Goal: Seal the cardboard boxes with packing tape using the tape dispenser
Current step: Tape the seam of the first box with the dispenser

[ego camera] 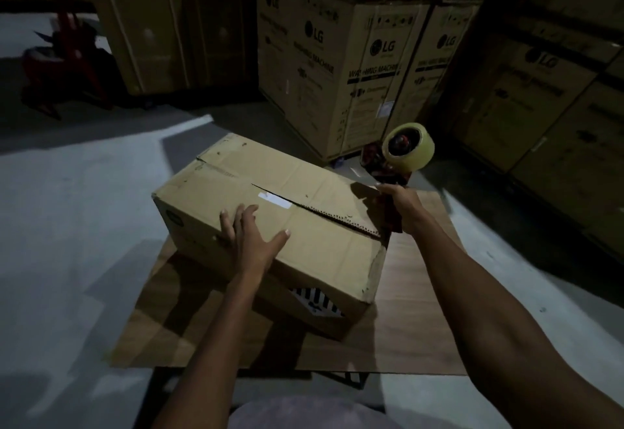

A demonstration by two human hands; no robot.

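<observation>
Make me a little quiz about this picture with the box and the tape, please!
1. True or false: the left hand lies flat on top of the box.
2. What does the right hand hold? A) scissors B) the tape dispenser C) a marker
3. Fill in: the box stands on a wooden ____.

Key
1. True. Its fingers are spread on the near flap.
2. B. It grips the handle, with the tape roll sticking up at the far right end of the box.
3. Table. The box's middle seam gapes, with only a small white strip across it.
</observation>
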